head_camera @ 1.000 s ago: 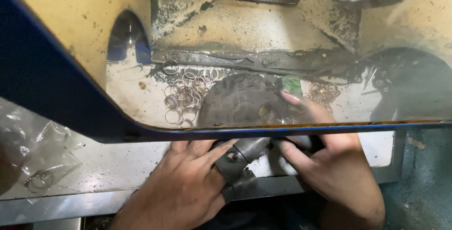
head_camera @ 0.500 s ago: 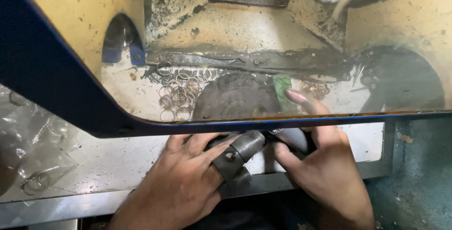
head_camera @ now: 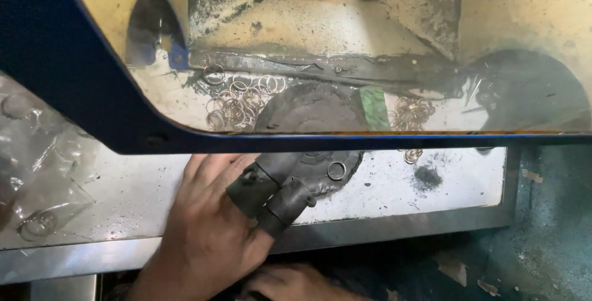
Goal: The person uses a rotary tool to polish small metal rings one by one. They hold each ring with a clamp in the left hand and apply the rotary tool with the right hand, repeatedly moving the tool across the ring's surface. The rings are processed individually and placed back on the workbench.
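Head view: left hand, black finger guards on, open by one ring; right hand grip indeterminate at 6 o'clock; ring pile remained at 12 o'clock.

At the left edge, on the pale worktop below the blue frame, lie clear plastic bags, crumpled and glossy, overlapping one another so their edges are hard to tell apart. The lowest one holds a small metal ring seen through the film near its bottom corner. The bags are colourless and see-through, with no print that can be made out. No label, sign or screen shows anywhere in the view.
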